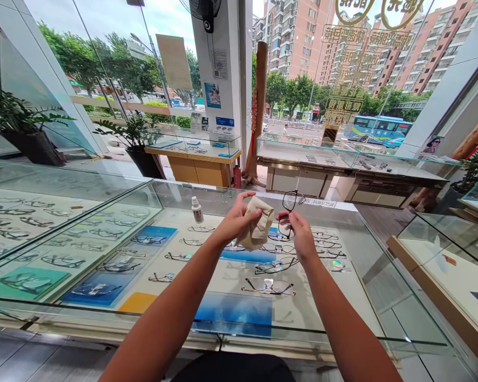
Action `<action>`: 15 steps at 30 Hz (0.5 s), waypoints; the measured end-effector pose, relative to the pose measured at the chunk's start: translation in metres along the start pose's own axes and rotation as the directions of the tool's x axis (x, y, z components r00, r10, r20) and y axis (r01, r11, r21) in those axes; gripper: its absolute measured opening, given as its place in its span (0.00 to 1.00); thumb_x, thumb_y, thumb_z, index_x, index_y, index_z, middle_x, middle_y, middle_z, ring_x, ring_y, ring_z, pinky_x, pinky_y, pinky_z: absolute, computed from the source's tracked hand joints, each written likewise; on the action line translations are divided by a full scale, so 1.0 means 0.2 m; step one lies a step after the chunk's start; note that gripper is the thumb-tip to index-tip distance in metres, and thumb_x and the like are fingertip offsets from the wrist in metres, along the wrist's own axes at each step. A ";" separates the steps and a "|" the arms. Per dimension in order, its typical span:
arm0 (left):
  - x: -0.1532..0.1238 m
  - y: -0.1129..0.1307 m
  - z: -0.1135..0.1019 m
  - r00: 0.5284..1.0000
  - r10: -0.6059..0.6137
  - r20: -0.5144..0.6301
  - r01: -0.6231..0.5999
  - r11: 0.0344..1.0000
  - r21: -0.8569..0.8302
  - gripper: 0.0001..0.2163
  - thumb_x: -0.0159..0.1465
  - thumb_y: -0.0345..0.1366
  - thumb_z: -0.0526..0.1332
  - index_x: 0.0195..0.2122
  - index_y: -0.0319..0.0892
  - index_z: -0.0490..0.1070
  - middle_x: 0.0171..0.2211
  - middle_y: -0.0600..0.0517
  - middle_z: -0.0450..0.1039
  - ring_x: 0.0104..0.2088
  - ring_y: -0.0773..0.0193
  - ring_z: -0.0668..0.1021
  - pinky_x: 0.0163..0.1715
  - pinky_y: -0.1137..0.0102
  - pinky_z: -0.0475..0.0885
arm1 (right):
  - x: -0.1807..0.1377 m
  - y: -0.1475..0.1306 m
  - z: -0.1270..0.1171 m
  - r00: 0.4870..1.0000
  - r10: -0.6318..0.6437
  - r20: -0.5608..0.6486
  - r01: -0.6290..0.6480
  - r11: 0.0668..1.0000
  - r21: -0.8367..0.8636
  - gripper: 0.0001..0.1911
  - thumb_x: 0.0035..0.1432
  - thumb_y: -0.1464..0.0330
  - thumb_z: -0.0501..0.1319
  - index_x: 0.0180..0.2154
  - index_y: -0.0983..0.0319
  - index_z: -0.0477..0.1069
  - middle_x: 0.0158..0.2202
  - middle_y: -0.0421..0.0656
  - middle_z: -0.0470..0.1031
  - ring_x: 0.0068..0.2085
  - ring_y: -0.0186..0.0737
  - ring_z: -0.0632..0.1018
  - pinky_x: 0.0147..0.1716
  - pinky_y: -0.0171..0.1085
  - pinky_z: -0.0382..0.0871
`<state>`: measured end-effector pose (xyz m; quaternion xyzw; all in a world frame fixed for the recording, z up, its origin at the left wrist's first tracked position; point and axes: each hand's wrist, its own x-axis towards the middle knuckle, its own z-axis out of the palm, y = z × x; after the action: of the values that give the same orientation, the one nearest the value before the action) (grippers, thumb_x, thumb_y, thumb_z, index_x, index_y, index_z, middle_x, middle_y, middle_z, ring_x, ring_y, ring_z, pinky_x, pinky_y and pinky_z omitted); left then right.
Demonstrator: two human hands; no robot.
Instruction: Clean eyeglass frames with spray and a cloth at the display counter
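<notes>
My left hand [241, 216] pinches a beige cloth [259, 225] that hangs in folds from its fingers. Just to the right, my right hand [298, 231] grips a pair of dark-framed eyeglasses [290, 201], held upright on end above the glass counter. A small gap lies between the cloth and the eyeglasses. On the counter top, left of my left hand, stands a small white bottle [197, 210] with a printed label. The finger contact behind the cloth is hidden.
Under the glass of the display counter [322, 313] lie several eyeglasses [269, 286] on white and blue panels. Another glass case [454, 276] stands at the right. Farther off are low display cases [302, 178], a wooden trunk [258, 111], potted plants [143, 159] and large windows.
</notes>
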<state>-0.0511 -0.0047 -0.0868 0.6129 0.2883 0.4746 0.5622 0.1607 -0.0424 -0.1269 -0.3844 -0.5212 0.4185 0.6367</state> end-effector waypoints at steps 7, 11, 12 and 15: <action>0.00 0.02 0.01 1.000 0.014 0.027 -0.014 1.000 -0.018 0.23 0.60 0.56 0.74 0.41 0.43 0.73 0.34 0.52 0.77 0.33 0.65 0.78 0.35 0.71 0.73 | -0.01 -0.01 0.01 0.999 0.015 0.045 -0.012 0.998 -0.055 0.21 0.67 0.48 0.61 0.42 0.58 0.82 0.41 0.46 0.83 0.41 0.45 0.75 0.41 0.42 0.65; 0.01 0.00 0.01 0.996 0.085 -0.014 -0.082 0.985 0.149 0.26 0.64 0.63 0.67 0.42 0.42 0.76 0.32 0.52 0.75 0.30 0.64 0.75 0.31 0.70 0.69 | -0.02 -0.02 0.02 0.995 0.006 0.101 0.005 0.994 -0.109 0.21 0.68 0.48 0.60 0.40 0.57 0.82 0.41 0.45 0.83 0.40 0.45 0.75 0.42 0.41 0.66; 0.01 0.00 0.01 0.993 0.114 -0.030 -0.106 0.974 0.199 0.25 0.65 0.63 0.66 0.43 0.42 0.75 0.32 0.52 0.75 0.31 0.64 0.75 0.31 0.70 0.69 | -0.02 -0.03 0.02 0.994 0.005 0.112 0.008 0.993 -0.117 0.22 0.68 0.48 0.60 0.41 0.57 0.82 0.41 0.45 0.83 0.41 0.45 0.75 0.43 0.41 0.66; 0.00 0.00 0.01 0.982 0.183 -0.049 -0.161 0.941 0.296 0.23 0.65 0.59 0.68 0.42 0.43 0.72 0.34 0.53 0.76 0.32 0.64 0.75 0.33 0.71 0.69 | -0.03 -0.05 0.03 0.988 0.006 0.155 0.015 0.991 -0.134 0.22 0.68 0.48 0.60 0.39 0.57 0.82 0.39 0.44 0.81 0.41 0.45 0.74 0.45 0.42 0.66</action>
<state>-0.0484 -0.0059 -0.0872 0.6933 0.3215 0.4971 0.4109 0.1555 -0.0516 -0.1188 -0.3917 -0.5971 0.4094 0.5678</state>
